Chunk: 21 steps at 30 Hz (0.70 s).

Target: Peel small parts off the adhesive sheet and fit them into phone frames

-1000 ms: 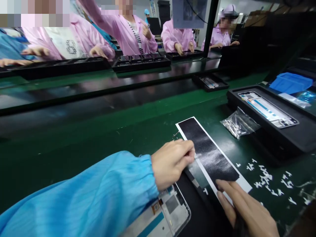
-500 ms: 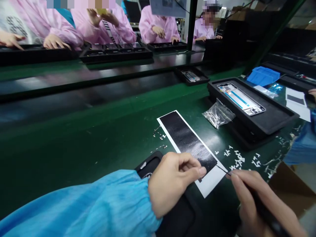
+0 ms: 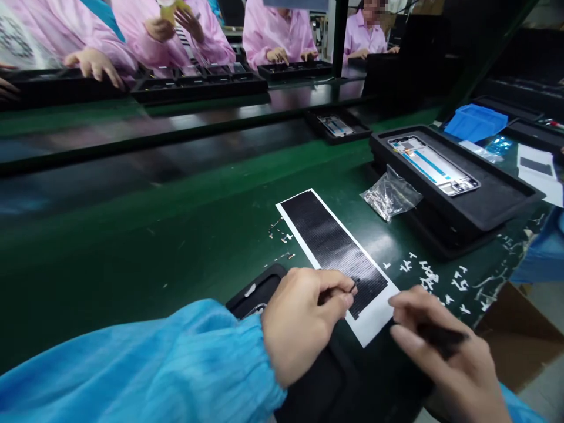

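Observation:
My left hand [image 3: 304, 320], in a blue sleeve, is pinched over the near end of a white sheet [image 3: 374, 320] carrying a dense block of thin black strips [image 3: 332, 244]. A tiny black piece [image 3: 353, 286] shows at its fingertips. To the right of the sheet, my right hand [image 3: 445, 341] curls around a slim black pointed tool [image 3: 445, 339]; thumb and index finger are apart and its tip is hidden. Beneath my left wrist lies a black foam tray [image 3: 273, 279], with part of a device showing at its edge.
Small white T-shaped scraps [image 3: 427, 276] lie right of the sheet, tiny metal parts [image 3: 282, 232] left of it. A clear bag of parts [image 3: 390, 194] sits by stacked black trays [image 3: 497, 194] holding a phone frame [image 3: 434, 164]. Behind are a blue bin [image 3: 476, 121] and co-workers in pink.
My right hand has drawn the tool's tip away from the sheet's strips and its fingers have loosened. My left fingertips have shifted slightly left, with a tiny black piece now showing there.

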Tool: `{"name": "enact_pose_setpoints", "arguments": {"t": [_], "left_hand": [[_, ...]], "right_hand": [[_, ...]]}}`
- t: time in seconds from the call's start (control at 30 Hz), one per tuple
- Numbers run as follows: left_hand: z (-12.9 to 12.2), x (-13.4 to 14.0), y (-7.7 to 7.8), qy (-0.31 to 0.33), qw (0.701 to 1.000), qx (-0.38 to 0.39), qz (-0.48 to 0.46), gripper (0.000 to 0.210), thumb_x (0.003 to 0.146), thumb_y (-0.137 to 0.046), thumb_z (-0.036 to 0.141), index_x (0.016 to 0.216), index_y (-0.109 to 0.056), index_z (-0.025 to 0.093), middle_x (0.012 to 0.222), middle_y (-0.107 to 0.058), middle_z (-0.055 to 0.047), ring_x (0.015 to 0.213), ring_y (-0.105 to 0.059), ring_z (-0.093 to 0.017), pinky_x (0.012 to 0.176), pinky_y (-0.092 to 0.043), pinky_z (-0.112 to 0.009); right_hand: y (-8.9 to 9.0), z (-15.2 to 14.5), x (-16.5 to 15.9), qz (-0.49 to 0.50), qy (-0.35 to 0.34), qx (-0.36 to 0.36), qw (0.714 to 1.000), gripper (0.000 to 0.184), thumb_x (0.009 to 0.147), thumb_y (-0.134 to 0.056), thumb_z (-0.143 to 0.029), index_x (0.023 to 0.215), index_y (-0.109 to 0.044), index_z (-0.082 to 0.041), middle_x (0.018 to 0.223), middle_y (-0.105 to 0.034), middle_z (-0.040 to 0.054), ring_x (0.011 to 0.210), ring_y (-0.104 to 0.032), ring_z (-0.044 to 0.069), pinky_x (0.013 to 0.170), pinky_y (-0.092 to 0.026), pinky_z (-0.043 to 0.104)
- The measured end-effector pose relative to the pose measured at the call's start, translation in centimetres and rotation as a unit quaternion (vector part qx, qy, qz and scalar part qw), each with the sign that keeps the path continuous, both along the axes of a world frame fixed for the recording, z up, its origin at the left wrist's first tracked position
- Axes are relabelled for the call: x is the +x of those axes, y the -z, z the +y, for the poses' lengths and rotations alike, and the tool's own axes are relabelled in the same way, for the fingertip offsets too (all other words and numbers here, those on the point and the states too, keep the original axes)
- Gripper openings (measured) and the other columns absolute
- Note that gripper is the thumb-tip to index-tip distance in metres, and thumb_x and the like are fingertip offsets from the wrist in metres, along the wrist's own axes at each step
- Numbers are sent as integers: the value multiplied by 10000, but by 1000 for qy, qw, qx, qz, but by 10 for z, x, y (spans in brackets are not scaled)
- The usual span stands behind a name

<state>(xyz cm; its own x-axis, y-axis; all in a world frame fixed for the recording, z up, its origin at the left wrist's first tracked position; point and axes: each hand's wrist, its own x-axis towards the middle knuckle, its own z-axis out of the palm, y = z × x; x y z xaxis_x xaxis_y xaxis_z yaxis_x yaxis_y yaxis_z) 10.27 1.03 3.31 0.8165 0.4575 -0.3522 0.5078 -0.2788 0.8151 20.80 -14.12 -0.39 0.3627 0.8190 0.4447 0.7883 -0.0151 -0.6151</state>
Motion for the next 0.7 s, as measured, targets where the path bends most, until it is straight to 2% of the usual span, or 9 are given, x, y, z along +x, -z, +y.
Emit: {"name": "enact_pose_setpoints", "arguments": {"t": [0.1, 0.17, 0.23, 0.3, 0.4, 0.53, 0.7], "left_hand": [[-7, -5, 10, 56, 992, 112, 0, 172, 831, -513, 178, 760, -668, 196, 745, -678, 1, 726, -587, -191, 673, -418, -320], [-14, -11, 18, 94, 970, 206, -85, 250, 869, -437, 164, 730, -643, 190, 744, -672, -19, 716, -586, -198, 667, -435, -343], [-21, -18, 26, 121, 937, 274, -182, 300, 883, -360, 131, 758, -626, 192, 775, -680, -50, 731, -604, -200, 708, -468, -359], [-26, -25, 33, 141, 913, 299, -239, 309, 877, -331, 106, 825, -621, 196, 864, -700, -68, 822, -632, -195, 825, -481, -348], [-30, -33, 40, 167, 891, 339, -252, 278, 872, -355, 107, 839, -622, 179, 939, -714, -68, 905, -652, -182, 947, -455, -310], [-34, -37, 49, 164, 860, 410, -255, 282, 889, -383, 110, 817, -650, 166, 1047, -698, -94, 955, -655, -183, 973, -471, -320], [-37, -41, 51, 147, 853, 428, -261, 316, 899, -373, 97, 825, -672, 165, 1064, -694, -96, 1029, -633, -190, 969, -499, -332]], "right_hand": [[0, 0, 9, 112, -27, 28, 993, 185, 925, -387, -188, 778, -498, -209, 765, -553, 14, 718, -580, 117, 583, -493, 164], [1, -1, 9, 103, -7, 41, 994, 175, 903, -411, -126, 811, -533, -211, 809, -584, 6, 753, -594, 113, 641, -500, 160], [2, -4, 7, 82, 9, 29, 996, 159, 888, -450, -110, 884, -561, -223, 844, -614, -9, 767, -617, 108, 667, -506, 146], [3, -7, 4, 82, 13, 2, 997, 134, 880, -494, -142, 936, -577, -231, 897, -643, -12, 814, -637, 120, 683, -518, 147], [9, -7, -1, 114, 55, 4, 992, 61, 849, -584, -228, 904, -609, -239, 889, -669, -29, 787, -651, 117, 689, -523, 145], [16, -2, -7, 163, 128, 7, 978, 54, 800, -645, -295, 826, -643, -248, 783, -672, -59, 676, -642, 96, 622, -520, 131], [14, 1, -7, 134, 139, -28, 981, 43, 782, -664, -297, 780, -663, -254, 754, -691, -72, 672, -657, 90, 613, -519, 102]]}}
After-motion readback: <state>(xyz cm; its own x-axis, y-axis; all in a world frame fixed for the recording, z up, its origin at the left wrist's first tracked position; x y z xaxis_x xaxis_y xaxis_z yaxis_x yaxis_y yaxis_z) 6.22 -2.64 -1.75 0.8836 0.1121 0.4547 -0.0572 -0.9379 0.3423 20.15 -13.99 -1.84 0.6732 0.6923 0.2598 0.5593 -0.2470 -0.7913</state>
